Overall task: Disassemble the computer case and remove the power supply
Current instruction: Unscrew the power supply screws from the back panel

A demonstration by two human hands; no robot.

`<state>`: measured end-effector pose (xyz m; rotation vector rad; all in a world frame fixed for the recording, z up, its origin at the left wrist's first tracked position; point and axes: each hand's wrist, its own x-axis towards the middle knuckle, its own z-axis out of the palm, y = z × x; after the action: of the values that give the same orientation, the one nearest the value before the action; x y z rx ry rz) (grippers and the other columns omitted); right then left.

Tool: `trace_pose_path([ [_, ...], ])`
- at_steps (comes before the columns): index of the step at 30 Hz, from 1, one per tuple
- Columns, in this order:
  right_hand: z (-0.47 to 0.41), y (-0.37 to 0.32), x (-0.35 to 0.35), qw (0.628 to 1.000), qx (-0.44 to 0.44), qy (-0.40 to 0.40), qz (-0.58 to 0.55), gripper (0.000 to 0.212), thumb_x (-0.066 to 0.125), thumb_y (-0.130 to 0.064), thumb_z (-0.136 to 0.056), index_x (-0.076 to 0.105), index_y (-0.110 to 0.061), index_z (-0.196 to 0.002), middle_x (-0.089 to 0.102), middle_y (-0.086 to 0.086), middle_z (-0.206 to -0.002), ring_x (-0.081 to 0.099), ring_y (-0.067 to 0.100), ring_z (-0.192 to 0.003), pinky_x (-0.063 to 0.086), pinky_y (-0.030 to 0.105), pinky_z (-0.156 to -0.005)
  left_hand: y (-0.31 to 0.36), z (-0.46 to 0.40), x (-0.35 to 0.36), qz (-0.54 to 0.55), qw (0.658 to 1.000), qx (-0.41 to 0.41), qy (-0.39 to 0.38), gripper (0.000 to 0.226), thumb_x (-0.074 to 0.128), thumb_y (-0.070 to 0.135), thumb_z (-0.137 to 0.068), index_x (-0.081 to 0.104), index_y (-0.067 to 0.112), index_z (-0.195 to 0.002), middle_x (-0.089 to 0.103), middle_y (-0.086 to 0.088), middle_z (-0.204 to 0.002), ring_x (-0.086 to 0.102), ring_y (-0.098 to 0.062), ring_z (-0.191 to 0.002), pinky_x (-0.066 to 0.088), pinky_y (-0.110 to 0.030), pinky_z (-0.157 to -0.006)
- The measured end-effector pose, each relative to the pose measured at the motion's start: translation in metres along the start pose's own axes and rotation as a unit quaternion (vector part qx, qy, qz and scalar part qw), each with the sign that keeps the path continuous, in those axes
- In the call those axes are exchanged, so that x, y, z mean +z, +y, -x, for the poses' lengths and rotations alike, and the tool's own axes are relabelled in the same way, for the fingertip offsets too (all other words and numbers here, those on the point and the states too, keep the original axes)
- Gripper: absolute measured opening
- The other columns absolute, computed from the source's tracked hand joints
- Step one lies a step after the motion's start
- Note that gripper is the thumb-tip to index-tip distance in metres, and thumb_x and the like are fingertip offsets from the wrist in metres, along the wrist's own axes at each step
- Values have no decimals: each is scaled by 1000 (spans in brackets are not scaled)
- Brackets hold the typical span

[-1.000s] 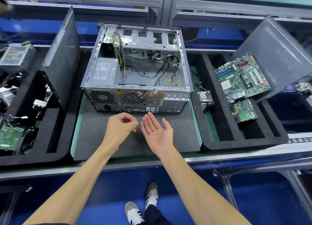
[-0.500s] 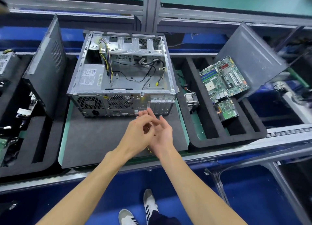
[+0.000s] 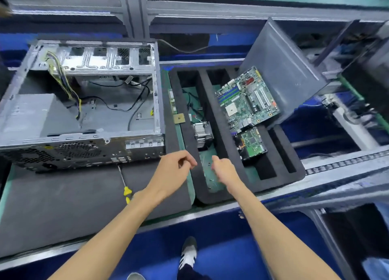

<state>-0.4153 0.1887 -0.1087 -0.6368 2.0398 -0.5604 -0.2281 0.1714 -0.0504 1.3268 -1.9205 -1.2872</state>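
The open computer case (image 3: pixel 156 94) lies on a grey mat (image 3: pixel 63 206) at the left. Its grey power supply (image 3: pixel 31 113) sits inside at the near left, with yellow and black cables (image 3: pixel 63 80) running from it. My left hand (image 3: pixel 174 170) hovers at the case's near right corner with loosely curled fingers and nothing visible in them. My right hand (image 3: pixel 224 171) hangs palm down over the green floor of the black foam tray (image 3: pixel 210 198). Its fingers curl away from me and hide whatever they may hold. A yellow-handled screwdriver (image 3: pixel 124 184) lies on the mat.
The foam tray holds a heatsink (image 3: pixel 201 134), a motherboard (image 3: pixel 246 98) and a small board (image 3: pixel 251 144). A grey side panel (image 3: pixel 282 63) leans behind them. A metal rail (image 3: pixel 273 197) runs along the bench's front edge.
My view has swung right. Both hands have moved from in front of the case to the tray's near left compartment, and my right palm, which showed small screws, has turned down.
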Motion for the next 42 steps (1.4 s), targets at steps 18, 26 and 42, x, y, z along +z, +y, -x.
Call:
trace_pose_path([
  [18,-10,-83,7,948,-306,64,-65,56,48,-26,-104,19,-22,-55,19,-10,-42,17,8,-46,18,32,-50,20,-15,-26,5,998,-8,56,37,42,-3,-85,65,23,-72,65,12,-68,63,-4,-66,47,-15,-61],
  [26,91,-199,60,835,-520,-24,-177,58,51,-20,-102,22,-26,-52,20,-10,-44,17,6,-44,15,23,-47,19,20,-125,-15,973,69,221,28,43,7,-81,61,26,-71,60,6,-61,51,-16,-52,40,-26,-50],
  [42,134,-283,273,928,-340,-42,147,58,39,-47,-103,37,-8,-146,50,19,-137,48,36,-126,43,45,-98,-98,-7,-329,-181,908,-89,367,32,48,27,-99,51,7,-124,58,-13,-120,53,-33,-112,45,-47,-89],
])
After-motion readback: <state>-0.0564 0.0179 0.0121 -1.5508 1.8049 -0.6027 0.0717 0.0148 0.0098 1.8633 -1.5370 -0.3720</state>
